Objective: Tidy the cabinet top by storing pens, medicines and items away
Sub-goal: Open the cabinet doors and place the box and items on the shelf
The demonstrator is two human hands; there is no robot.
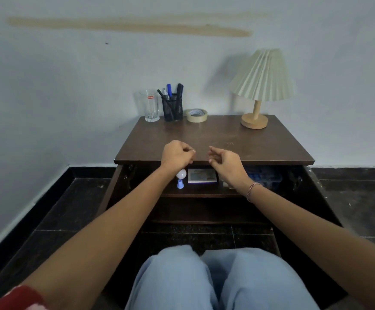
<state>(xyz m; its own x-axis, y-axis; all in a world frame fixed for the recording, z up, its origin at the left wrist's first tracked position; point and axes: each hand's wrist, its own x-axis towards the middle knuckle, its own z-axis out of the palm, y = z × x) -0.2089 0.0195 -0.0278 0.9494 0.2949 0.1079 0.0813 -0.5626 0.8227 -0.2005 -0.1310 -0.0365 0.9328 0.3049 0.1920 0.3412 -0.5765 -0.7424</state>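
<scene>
Front and middle of the worktop (215, 139) lie free. At the back, glass (151, 106), pen pot (172, 109) and tape (196, 115) stand close together at left, the lamp (254, 119) at right, an open gap between tape and lamp. Below, a bottle (181, 174), a box (202, 175) and a blue pack (255, 175) fill the shelf (200, 194) front.

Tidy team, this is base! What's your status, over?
Left hand curled, right hand loose, both empty by the cabinet front edge. Pens in holder. Glass, tape, lamp on top.
</scene>
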